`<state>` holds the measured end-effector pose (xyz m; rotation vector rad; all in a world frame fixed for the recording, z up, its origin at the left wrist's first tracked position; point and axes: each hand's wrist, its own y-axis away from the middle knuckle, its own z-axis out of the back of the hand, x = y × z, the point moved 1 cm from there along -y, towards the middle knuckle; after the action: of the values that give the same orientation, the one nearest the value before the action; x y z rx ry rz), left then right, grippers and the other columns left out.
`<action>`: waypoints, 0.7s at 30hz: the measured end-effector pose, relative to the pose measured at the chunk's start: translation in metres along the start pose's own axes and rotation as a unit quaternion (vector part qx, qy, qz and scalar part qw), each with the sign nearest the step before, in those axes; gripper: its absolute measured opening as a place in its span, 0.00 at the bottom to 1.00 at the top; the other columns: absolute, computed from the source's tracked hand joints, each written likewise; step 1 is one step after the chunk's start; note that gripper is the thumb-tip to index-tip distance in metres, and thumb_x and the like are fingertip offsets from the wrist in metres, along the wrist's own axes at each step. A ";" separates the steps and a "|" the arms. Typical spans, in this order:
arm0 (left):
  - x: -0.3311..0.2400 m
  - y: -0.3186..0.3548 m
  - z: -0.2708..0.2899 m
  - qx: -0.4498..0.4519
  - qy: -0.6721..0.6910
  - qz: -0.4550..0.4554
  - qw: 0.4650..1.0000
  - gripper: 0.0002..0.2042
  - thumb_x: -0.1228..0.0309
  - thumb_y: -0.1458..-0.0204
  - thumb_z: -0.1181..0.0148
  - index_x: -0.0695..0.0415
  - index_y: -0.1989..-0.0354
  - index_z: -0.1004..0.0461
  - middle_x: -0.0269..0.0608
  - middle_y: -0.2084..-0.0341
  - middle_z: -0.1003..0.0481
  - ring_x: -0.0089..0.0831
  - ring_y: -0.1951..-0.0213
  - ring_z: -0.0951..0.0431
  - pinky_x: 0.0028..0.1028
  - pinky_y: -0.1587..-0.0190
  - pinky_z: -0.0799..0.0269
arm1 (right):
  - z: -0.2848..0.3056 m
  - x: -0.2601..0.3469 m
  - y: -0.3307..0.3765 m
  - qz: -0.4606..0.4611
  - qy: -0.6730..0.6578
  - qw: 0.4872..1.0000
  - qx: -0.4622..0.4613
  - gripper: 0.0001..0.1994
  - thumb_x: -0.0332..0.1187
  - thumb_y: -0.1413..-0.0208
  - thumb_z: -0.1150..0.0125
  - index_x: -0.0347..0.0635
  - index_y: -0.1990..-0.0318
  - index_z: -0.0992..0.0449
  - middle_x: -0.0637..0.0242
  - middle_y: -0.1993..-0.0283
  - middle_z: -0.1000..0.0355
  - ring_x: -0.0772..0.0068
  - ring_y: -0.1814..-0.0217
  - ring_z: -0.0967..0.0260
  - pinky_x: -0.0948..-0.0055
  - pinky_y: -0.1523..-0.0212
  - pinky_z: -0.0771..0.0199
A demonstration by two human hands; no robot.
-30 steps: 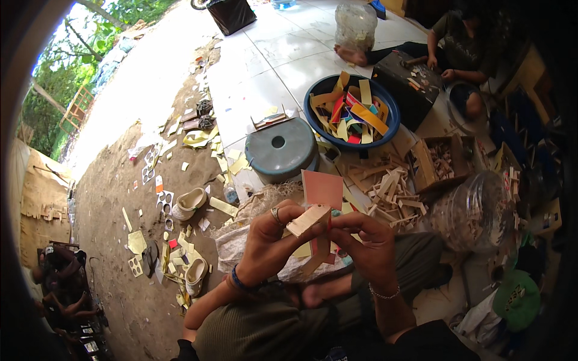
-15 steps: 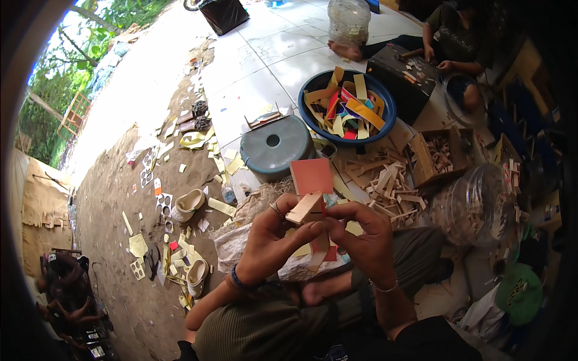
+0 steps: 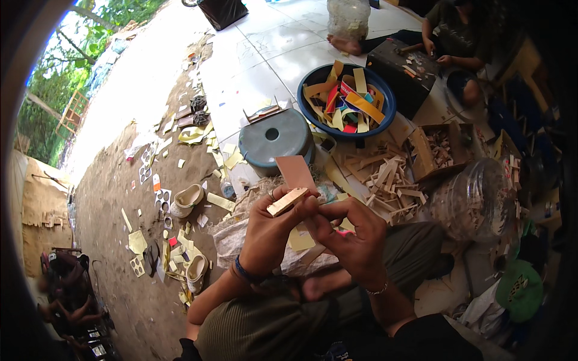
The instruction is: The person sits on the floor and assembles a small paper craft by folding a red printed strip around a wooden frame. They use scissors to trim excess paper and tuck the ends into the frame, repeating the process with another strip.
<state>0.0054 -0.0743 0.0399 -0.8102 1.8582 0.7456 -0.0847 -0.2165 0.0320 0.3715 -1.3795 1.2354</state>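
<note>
Left hand (image 3: 257, 239): you pinch a small pale wooden block (image 3: 288, 202) between thumb and fingers; a ring sits on one finger.
Right hand (image 3: 356, 233): your thumb and bent fingers are drawn together just beside the left fingertips; you cannot tell from this view what they grip.
Wooden block: it lies tilted across the top of your left hand, above your lap, its right end near your left thumb tip.
Pink card (image 3: 295, 172): it stands up just beyond the block; whether the two touch is hidden.
Wrists: you wear a dark blue band (image 3: 245, 270) on the left and a chain bracelet (image 3: 379, 289) on the right.
Below your hands: yellow card (image 3: 301, 239) and a whitish sack (image 3: 227, 242), partly covered by your forearm and hands.
Ahead: a grey-green round tub (image 3: 292, 143) with a central hole, and beside it a blue basin (image 3: 361, 136) of coloured card strips (image 3: 363, 107).
To your right: a pile of wooden sticks (image 3: 394, 188), an open box (image 3: 418, 155) of wooden pieces, a clear plastic container (image 3: 472, 201) and a green cap (image 3: 521, 291).
To your left: two pale clogs (image 3: 187, 202) among card scraps on bare earth (image 3: 105, 198).
Far right: a seated co-worker (image 3: 459, 37) beside a dark box (image 3: 394, 84).
</note>
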 end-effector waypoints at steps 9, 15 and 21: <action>0.003 -0.004 -0.002 0.000 0.028 0.006 1.000 0.12 0.68 0.37 0.34 0.61 0.50 0.19 0.33 0.61 0.17 0.18 0.59 0.20 0.21 0.54 0.26 | -0.002 0.000 0.005 -0.058 -0.053 0.997 -0.027 0.08 0.29 0.40 0.31 0.36 0.56 0.18 0.68 0.66 0.21 0.81 0.67 0.28 0.76 0.64 0.26; 0.011 -0.008 -0.001 -0.039 0.061 -0.006 0.997 0.10 0.68 0.36 0.36 0.60 0.51 0.18 0.32 0.62 0.17 0.17 0.60 0.21 0.21 0.56 0.26 | -0.001 -0.003 0.011 0.006 -0.016 1.000 0.021 0.14 0.34 0.31 0.41 0.34 0.46 0.19 0.61 0.57 0.21 0.74 0.61 0.23 0.74 0.59 0.24; 0.008 -0.007 0.005 -0.044 0.067 -0.022 0.997 0.12 0.66 0.36 0.36 0.59 0.50 0.19 0.32 0.59 0.18 0.18 0.59 0.22 0.22 0.53 0.28 | 0.008 -0.011 0.015 0.004 -0.078 0.994 0.073 0.15 0.32 0.31 0.43 0.34 0.44 0.20 0.57 0.54 0.20 0.66 0.54 0.20 0.70 0.52 0.21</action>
<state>0.0111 -0.0763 0.0290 -0.9747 1.9304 0.7663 -0.0984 -0.2221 0.0177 0.5747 -1.4275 1.3417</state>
